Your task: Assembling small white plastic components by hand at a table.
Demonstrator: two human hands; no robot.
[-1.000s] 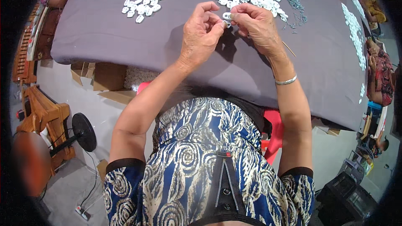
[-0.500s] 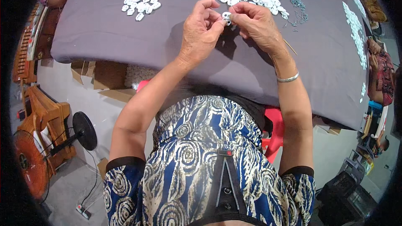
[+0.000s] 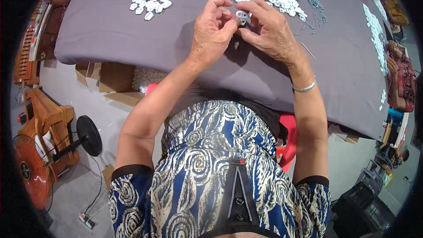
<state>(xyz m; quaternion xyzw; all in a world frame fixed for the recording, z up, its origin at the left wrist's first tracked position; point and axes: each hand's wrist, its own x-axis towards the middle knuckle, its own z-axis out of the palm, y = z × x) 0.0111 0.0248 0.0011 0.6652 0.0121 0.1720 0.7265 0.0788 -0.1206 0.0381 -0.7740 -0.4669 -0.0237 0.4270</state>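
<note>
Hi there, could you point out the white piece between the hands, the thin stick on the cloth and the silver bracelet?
White piece (image 3: 242, 13): head view, on its face.
Thin stick (image 3: 308, 50): head view, midway along its length.
Silver bracelet (image 3: 305, 89): head view, on its band.

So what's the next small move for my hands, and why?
Probably bring your right hand's thumb and forefinger together on the small white piece: your left hand pinches it, while the right thumb and forefinger stand apart, so a second pinch would likely steady it.
</note>
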